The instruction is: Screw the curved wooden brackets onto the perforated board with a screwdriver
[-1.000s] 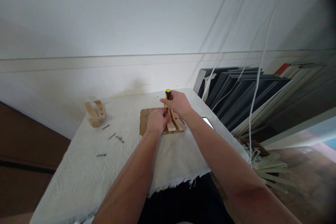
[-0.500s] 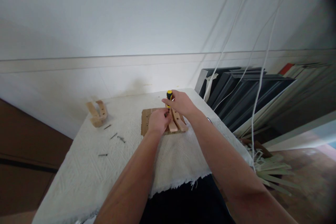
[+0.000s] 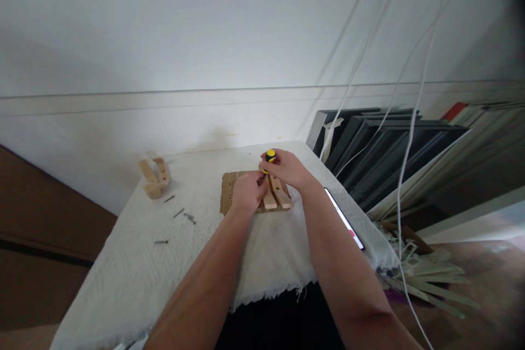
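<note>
While our right hand grips screwdriver at frame centre, left hand sits beside its lower end, fingers narrow; whether holding anything, we cannot tell. Wooden pieces on cardboard, just below centre.

No legible lettering, the marks on cardboard and phone screen too small

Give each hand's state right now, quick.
Left hand: at the wooden pieces; grip cannot be told.
Right hand: closed on the yellow-and-black screwdriver.

Dimmish lt., soft shadows on wall, dark blurry top-R corner
</note>
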`<move>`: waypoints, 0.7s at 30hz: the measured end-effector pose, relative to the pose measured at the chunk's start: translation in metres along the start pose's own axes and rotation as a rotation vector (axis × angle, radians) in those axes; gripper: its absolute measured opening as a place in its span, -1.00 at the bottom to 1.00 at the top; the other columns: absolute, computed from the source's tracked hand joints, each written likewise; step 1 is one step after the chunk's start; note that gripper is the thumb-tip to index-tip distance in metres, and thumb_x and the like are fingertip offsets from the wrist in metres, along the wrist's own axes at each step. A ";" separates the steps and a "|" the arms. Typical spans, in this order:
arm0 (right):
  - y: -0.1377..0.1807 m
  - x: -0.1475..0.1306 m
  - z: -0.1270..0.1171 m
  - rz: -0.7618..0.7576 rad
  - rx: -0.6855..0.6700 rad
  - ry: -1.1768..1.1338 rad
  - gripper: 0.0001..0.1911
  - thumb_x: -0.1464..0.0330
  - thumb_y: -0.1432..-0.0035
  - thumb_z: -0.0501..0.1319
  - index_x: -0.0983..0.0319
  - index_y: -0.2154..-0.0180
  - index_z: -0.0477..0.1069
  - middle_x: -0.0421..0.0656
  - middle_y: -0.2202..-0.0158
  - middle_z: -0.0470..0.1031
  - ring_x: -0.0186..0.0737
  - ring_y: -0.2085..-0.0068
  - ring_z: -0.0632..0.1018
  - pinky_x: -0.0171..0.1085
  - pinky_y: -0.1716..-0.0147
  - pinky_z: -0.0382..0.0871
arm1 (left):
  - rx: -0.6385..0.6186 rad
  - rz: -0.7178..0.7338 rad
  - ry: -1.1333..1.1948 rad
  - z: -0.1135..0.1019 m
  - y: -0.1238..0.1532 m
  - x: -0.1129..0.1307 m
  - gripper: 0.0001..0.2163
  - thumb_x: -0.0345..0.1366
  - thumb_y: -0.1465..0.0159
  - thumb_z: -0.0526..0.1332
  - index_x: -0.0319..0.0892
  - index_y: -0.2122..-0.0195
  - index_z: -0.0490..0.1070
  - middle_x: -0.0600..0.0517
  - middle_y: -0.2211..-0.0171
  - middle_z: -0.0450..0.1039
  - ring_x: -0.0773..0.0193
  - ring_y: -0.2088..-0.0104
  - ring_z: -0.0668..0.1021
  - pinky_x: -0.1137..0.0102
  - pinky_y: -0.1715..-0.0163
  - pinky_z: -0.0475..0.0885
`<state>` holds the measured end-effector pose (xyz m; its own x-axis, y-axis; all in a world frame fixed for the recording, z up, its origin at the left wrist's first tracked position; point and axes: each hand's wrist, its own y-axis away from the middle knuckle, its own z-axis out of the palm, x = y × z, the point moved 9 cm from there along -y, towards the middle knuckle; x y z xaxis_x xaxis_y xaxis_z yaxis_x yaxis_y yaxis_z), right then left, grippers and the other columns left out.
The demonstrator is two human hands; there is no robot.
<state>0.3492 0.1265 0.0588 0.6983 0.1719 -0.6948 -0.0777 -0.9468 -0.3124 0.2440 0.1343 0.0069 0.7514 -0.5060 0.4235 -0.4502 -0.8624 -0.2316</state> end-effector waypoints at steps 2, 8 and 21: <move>0.003 0.003 0.001 -0.039 -0.034 -0.092 -0.71 0.31 -0.08 0.23 0.23 0.13 0.48 -0.13 0.21 0.58 -0.26 0.25 0.54 -0.28 0.21 0.36 | 0.002 0.003 -0.009 0.001 -0.001 0.000 -0.78 -0.29 -0.24 0.10 -0.14 0.25 0.54 -0.03 0.22 0.57 0.20 0.22 0.53 0.41 0.25 0.32; 0.009 0.009 0.003 -0.041 -0.051 -0.201 -0.81 0.42 -0.01 0.25 0.27 0.26 0.49 -0.17 0.30 0.57 -0.26 0.27 0.55 -0.29 0.22 0.39 | 0.014 0.035 0.008 -0.001 -0.001 0.003 -0.75 -0.27 -0.25 0.07 -0.18 0.31 0.54 -0.06 0.31 0.56 0.21 0.32 0.51 0.41 0.34 0.26; 0.014 -0.009 -0.003 -0.159 0.095 0.043 -0.85 0.37 -0.10 0.16 0.26 0.33 0.49 -0.15 0.37 0.52 -0.26 0.35 0.45 -0.31 0.28 0.27 | 0.020 0.060 0.004 -0.007 0.001 0.009 -0.73 -0.25 -0.26 0.06 -0.21 0.30 0.55 -0.07 0.35 0.56 0.22 0.36 0.51 0.41 0.41 0.21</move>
<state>0.3437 0.1111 0.0627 0.7371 0.3032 -0.6040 -0.0296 -0.8784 -0.4770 0.2469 0.1292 0.0170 0.7216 -0.5565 0.4118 -0.4842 -0.8308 -0.2743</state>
